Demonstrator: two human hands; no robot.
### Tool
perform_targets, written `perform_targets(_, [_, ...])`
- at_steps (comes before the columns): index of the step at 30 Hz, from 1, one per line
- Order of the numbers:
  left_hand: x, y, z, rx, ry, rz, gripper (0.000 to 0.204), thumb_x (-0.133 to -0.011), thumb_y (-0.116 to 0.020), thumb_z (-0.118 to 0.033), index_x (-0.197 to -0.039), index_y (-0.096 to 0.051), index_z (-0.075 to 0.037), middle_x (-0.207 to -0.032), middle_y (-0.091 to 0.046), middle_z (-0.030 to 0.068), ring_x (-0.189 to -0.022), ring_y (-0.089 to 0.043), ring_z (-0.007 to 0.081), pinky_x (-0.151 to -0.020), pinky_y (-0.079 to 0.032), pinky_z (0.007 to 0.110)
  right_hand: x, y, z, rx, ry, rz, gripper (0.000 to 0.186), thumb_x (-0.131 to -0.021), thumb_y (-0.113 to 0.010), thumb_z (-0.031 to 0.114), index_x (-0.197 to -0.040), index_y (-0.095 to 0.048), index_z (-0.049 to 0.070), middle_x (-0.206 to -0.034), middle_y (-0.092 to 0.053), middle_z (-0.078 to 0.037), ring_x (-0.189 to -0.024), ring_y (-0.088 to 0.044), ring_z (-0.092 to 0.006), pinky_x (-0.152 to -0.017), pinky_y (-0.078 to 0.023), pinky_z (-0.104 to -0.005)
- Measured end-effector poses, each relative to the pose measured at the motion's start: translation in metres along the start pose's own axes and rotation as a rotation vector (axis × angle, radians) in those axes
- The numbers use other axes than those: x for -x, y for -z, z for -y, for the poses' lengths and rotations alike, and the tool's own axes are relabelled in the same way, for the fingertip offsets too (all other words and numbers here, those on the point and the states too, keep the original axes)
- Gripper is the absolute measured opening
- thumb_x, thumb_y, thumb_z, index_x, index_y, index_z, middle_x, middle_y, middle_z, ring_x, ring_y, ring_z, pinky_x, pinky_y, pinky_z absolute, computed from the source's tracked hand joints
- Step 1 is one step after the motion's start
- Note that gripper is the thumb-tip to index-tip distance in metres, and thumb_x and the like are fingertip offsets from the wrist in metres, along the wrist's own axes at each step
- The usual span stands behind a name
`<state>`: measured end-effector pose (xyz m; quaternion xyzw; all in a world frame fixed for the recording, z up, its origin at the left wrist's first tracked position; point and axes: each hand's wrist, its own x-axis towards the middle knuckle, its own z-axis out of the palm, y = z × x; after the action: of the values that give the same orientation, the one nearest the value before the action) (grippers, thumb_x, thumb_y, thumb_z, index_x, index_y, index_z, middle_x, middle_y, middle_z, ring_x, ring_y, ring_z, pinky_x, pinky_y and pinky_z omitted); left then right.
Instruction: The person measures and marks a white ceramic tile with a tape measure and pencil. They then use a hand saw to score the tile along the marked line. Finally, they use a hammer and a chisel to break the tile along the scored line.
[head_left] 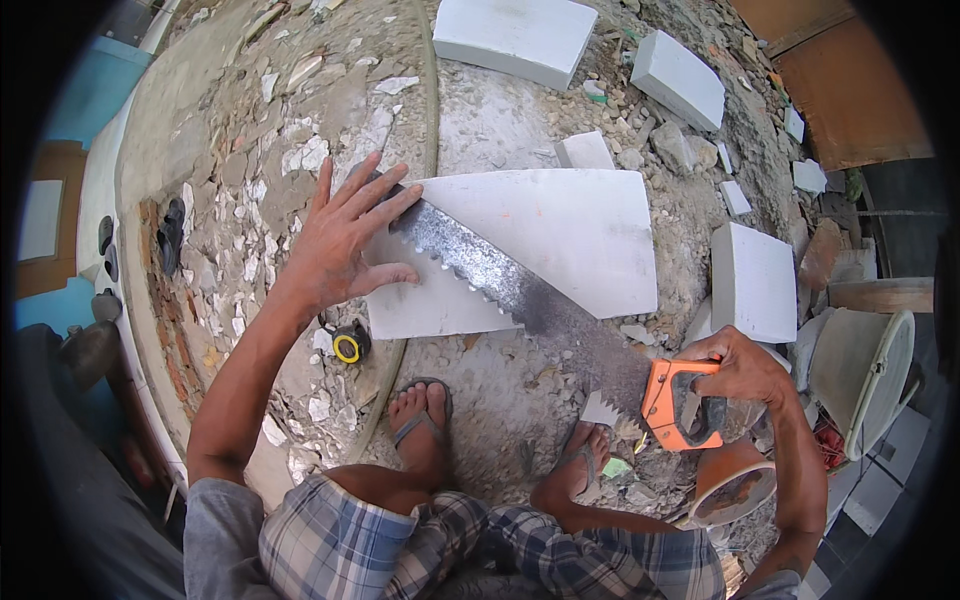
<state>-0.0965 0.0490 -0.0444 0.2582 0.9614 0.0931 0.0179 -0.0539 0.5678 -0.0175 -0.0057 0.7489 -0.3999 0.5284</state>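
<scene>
Right hand [745, 368] around saw handle [659, 402]

Bright, diffuse daylight; saw blade [482, 264] glinting; fisheye bending, black corners.

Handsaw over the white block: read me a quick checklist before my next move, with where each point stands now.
1. Right hand around the orange handle: ok, fingers closed on it.
2. Left hand clear of the saw blade: not ok, its spread fingers are at the blade's far end.
3. White block firmly supported: cannot tell, its underside is hidden.
4. Tape measure off the block: ok, it's on the ground by the near left corner.
5. Right foot safely away from the teeth: cannot tell, the height between them doesn't show.
</scene>
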Motion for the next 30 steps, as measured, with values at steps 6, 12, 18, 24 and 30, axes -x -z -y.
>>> perform_targets(6, [-0.004, -0.034, 0.006, 0.139, -0.016, 0.024, 0.079, -0.065, -0.096, -0.035, -0.137, -0.071, -0.017, -0.116, -0.068, 0.0066, -0.117, -0.059, 0.0310, -0.112, -0.044, 0.050, -0.032, 0.070, 0.022, 0.097, -0.047, -0.100, 0.039, -0.070, -0.077, 0.000, -0.108, -0.076, -0.001, -0.082, -0.068, 0.000, -0.074, -0.058, -0.0077, -0.070, -0.049, -0.0281])
perform_targets(12, [-0.020, -0.043, -0.021, 0.204, 0.086, 0.030, 0.082, -0.060, -0.097, -0.042, -0.135, -0.072, -0.018, -0.120, -0.064, 0.0072, -0.111, -0.058, 0.0305, -0.100, -0.047, 0.045, -0.085, 0.151, -0.018, 0.086, -0.085, -0.208, 0.035, -0.064, -0.081, 0.005, -0.084, -0.053, 0.010, -0.075, -0.051, 0.007, -0.072, -0.047, -0.0047, -0.065, -0.039, -0.0253])
perform_targets(18, [-0.018, -0.048, -0.031, 0.188, 0.179, 0.010, 0.070, -0.071, -0.093, -0.040, -0.132, -0.073, -0.013, -0.117, -0.062, 0.0084, -0.107, -0.056, 0.0299, -0.094, -0.044, 0.045, -0.128, 0.176, -0.005, -0.019, -0.055, -0.209, 0.040, -0.065, -0.084, 0.012, -0.091, -0.053, 0.012, -0.079, -0.051, 0.006, -0.073, -0.049, -0.0058, -0.067, -0.039, -0.0248])
perform_targets(24, [-0.014, -0.053, -0.028, 0.203, 0.191, -0.004, 0.066, -0.069, -0.095, -0.036, -0.129, -0.076, -0.016, -0.115, -0.061, 0.0085, -0.108, -0.054, 0.0304, -0.093, -0.046, 0.046, -0.146, 0.184, -0.020, -0.027, -0.087, -0.203, 0.044, -0.066, -0.089, 0.019, -0.095, -0.056, 0.013, -0.081, -0.054, 0.006, -0.075, -0.051, -0.0063, -0.069, -0.039, -0.0246])
perform_targets(30, [-0.008, -0.058, -0.030, 0.201, 0.198, -0.036, 0.061, -0.068, -0.096, -0.036, -0.124, -0.079, -0.018, -0.115, -0.060, 0.0072, -0.108, -0.053, 0.0305, -0.094, -0.045, 0.046, -0.148, 0.179, -0.015, -0.068, -0.040, -0.306, 0.046, -0.067, -0.091, 0.022, -0.100, -0.061, 0.011, -0.084, -0.056, 0.006, -0.077, -0.052, -0.0075, -0.074, -0.043, -0.0244])
